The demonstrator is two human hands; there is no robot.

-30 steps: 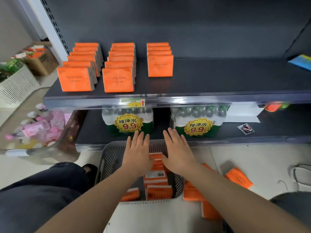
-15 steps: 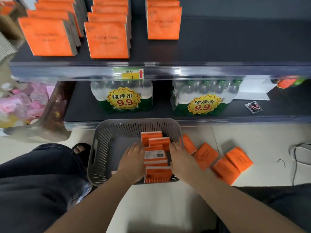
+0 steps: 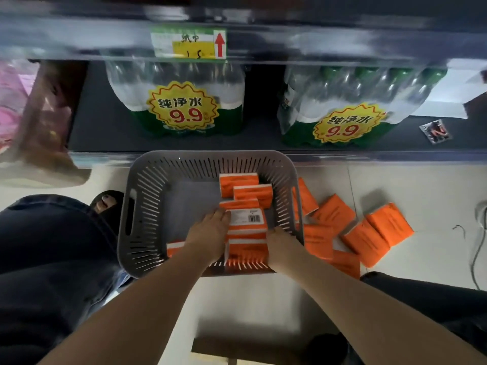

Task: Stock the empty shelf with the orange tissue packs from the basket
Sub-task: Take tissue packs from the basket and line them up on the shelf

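Left hand point(image 3: 210, 233), right hand point(image 3: 283, 242): second ago flat above basket, now down inside it, pressing either side of row of orange packs point(image 3: 246, 234). Left fingers straight along row's left flank; right fingers hidden, curl unclear. Judged: grasp closing, lift to shelf not yet begun. Row against near rim of basket point(image 3: 210, 157), right of middle. Long axis near rim to far rim; packs on edge, barcode label up.

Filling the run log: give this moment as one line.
left hand: presses tissue packs | right hand: opposite side | basket: on floor
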